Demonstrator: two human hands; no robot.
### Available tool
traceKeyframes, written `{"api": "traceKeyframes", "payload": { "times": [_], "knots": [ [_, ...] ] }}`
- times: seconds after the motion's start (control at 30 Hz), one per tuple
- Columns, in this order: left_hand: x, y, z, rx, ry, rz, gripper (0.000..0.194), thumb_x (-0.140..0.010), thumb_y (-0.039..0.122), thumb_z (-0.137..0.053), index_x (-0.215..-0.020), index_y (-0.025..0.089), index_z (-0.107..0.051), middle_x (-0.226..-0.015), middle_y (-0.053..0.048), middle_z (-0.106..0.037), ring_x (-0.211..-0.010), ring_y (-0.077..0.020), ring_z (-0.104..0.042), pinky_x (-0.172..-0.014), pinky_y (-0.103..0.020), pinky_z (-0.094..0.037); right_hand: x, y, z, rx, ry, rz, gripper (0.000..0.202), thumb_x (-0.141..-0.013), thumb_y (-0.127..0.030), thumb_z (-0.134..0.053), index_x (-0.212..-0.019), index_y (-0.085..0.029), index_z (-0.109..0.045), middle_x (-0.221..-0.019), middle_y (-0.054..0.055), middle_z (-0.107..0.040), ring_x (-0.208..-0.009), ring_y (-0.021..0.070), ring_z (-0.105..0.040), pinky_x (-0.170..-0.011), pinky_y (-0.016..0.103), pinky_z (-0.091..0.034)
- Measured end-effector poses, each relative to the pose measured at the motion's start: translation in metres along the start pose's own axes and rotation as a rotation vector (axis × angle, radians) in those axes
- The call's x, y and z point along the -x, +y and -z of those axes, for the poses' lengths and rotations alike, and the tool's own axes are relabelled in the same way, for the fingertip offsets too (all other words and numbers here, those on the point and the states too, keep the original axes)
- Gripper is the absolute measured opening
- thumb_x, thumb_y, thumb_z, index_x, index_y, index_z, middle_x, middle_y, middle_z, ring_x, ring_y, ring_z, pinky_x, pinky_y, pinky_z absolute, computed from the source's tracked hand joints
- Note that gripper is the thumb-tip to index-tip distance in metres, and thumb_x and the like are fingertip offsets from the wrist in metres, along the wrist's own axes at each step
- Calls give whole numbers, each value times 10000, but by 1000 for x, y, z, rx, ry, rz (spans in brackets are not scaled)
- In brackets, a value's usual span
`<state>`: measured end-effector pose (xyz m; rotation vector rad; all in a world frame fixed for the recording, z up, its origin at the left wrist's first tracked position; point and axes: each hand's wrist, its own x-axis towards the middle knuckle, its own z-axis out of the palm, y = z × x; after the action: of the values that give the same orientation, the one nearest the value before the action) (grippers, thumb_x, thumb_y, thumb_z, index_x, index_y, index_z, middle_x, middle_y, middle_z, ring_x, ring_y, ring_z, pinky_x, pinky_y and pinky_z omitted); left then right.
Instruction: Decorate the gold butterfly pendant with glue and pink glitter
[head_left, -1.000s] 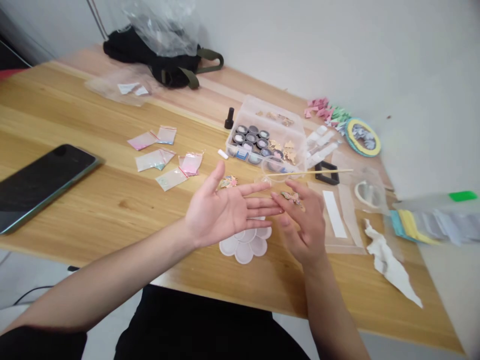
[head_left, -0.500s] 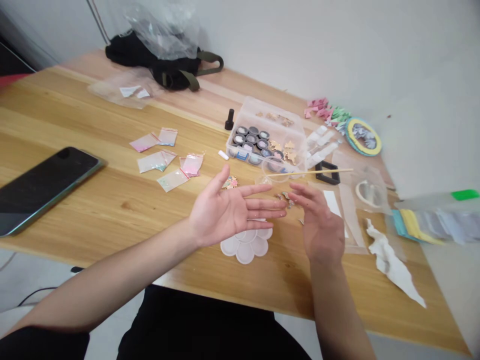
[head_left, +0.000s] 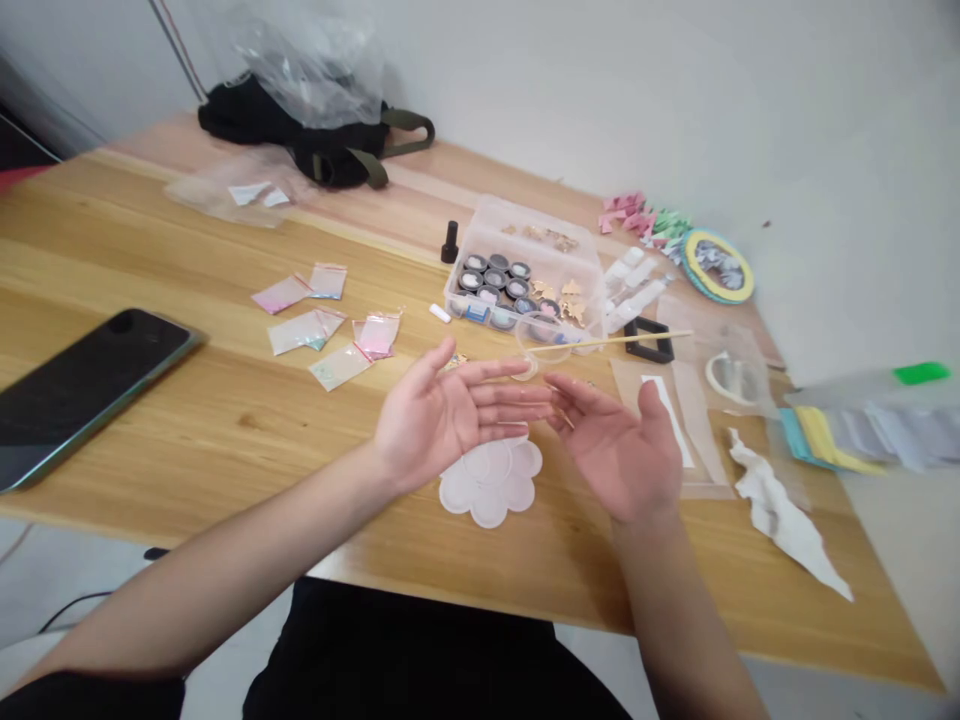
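My left hand [head_left: 454, 415] is held palm up above the table, fingers stretched toward the right, with nothing in it. Facing it, my right hand [head_left: 619, 445] is turned palm up too, its fingers apart and its fingertips at those of the left. Whether the fingertips touch, I cannot tell. Below the hands lies a white flower-shaped palette [head_left: 487, 490], partly covered by the left hand. Behind them, a thin wooden stick [head_left: 615, 341] rests across a small clear cup [head_left: 546, 330]. Small metal charms [head_left: 457, 361] peek out behind my left thumb.
A clear plastic box [head_left: 457, 290] holds small round pots and gold pieces. Small powder bags [head_left: 341, 366] and a phone [head_left: 90, 390] lie left. A black square frame [head_left: 649, 341], a tape roll [head_left: 716, 266] and crumpled tissue [head_left: 787, 530] are right. A black bag [head_left: 337, 160] sits at the back.
My right hand has rolled over from showing its back to palm up, its fingers coming closer to the left fingertips. My left hand stays nearly in place. The view has shifted slightly.
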<state>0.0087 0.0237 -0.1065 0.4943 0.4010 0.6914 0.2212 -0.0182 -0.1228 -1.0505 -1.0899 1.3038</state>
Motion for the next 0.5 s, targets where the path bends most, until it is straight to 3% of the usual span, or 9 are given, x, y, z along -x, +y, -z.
{"api": "traceKeyframes", "payload": {
  "times": [0.1, 0.27, 0.4, 0.5],
  "knots": [
    [0, -2, 0, -176, 94, -194, 456, -884, 572, -524, -978, 174, -726, -1032, -114, -787, -1075, -295, -714, -1005, -469, -475, -1, -5, 0, -115, -41, -114, 712, -910, -779, -306, -1063, -280, -791, -1263, 72, -740, -1099, 276, -702, -882, 484, -577],
    [1, -6, 1, -750, 255, -538, 204, -804, 363, -731, -957, 230, -753, -1117, -66, -767, -1134, -247, -674, -1013, -431, -494, 2, -8, -8, -156, -148, -198, 776, -936, -758, -211, -1116, -232, -752, -1298, 121, -717, -1189, 297, -678, -942, 519, -564],
    [1, -8, 5, -1195, 198, -754, 229, -818, 290, -737, -1042, 248, -761, -1193, -86, -738, -1148, -225, -670, -1023, -432, -516, 6, -6, -16, -209, -279, -228, 820, -952, -758, -141, -1137, -238, -747, -1245, 120, -740, -1114, 274, -709, -948, 512, -561],
    [0, -10, 7, -1253, 177, -764, 154, -836, 325, -731, -960, 246, -778, -1173, -95, -740, -1124, -232, -684, -979, -434, -547, 8, -5, -22, -190, -316, -252, 872, -931, -801, -133, -1119, -216, -751, -1214, 131, -749, -1077, 267, -716, -949, 505, -563]
  ]
}}
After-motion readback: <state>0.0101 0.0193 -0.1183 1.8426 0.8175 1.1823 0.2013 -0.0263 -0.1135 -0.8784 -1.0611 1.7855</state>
